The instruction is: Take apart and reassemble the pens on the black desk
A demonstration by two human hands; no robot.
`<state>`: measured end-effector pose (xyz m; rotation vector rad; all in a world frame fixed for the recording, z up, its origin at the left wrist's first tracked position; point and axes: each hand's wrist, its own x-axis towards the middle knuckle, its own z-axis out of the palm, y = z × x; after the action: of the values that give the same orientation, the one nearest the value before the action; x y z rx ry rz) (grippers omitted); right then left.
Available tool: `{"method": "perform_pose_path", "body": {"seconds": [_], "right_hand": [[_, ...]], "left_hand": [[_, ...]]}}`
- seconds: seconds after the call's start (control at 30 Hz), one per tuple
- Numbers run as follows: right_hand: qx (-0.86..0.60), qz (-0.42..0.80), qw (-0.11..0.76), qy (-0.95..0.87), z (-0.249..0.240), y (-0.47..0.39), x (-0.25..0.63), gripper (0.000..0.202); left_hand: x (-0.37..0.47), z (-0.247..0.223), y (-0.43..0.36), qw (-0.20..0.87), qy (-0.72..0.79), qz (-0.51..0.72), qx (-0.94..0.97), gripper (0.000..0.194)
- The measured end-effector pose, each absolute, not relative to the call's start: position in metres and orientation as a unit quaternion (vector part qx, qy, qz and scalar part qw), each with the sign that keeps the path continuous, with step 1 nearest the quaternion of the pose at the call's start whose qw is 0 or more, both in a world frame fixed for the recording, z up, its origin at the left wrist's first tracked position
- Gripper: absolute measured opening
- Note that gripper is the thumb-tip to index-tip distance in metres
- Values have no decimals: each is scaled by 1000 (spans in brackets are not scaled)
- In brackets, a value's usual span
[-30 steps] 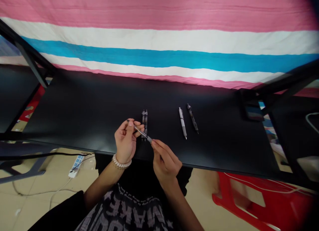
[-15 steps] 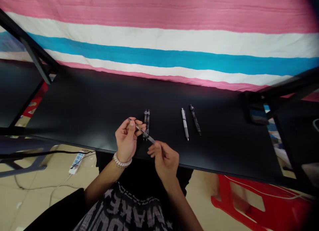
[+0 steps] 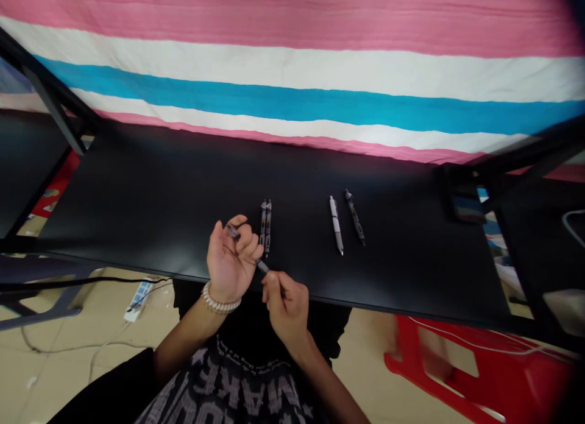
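My left hand [image 3: 231,259], with a bead bracelet at the wrist, is curled around a thin dark pen [image 3: 234,232] over the near edge of the black table [image 3: 159,192]. Its tip end sticks out below my fingers. My right hand [image 3: 283,305] pinches that tip end with thumb and forefinger, just off the table's edge. Two dark pens [image 3: 265,224] lie side by side right behind my left hand. Further right, a white pen [image 3: 336,224] and a black pen [image 3: 354,215] rest on the table.
A pink, white and blue striped cloth [image 3: 292,77] hangs behind the table. Black frame bars [image 3: 50,98] rise at the left and right. A red plastic stool [image 3: 475,375] stands at the lower right. A power strip [image 3: 137,299] and cables lie on the floor at the left.
My left hand has closed further around the pen and tilted it more upright. My right hand has dropped toward me and slid left, keeping hold of the pen's tip end.
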<state>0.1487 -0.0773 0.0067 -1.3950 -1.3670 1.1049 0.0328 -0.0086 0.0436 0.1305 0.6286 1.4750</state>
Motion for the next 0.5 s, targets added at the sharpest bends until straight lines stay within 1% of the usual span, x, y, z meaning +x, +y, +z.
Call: {"method": "perform_pose_path", "body": {"seconds": [0.1,0.2,0.3,0.33,0.37,0.47,0.5], "right_hand": [[-546,370,433,-614,5,-80,148,34],[-549,335,442,-625,4,-80,149,30],[-551,291,445,-643,2,-79,154,28],[-556,276,446,-644,2,-78,157,28],[-568,263,445,-641,1,-77,160,28],[-640,201,430,-605,-5,-69,179,33],[-670,169,419,-589,-8,-65,188,36]], "left_hand": [[28,49,-9,708,285,646,27,15],[26,50,-9,714,284,639,29,16],[31,49,-7,721,279,632,53,13],[33,47,-6,725,276,627,74,17],[35,44,-4,729,275,618,104,25],[37,31,0,710,297,588,247,61],[35,25,1,682,320,585,299,61]]}}
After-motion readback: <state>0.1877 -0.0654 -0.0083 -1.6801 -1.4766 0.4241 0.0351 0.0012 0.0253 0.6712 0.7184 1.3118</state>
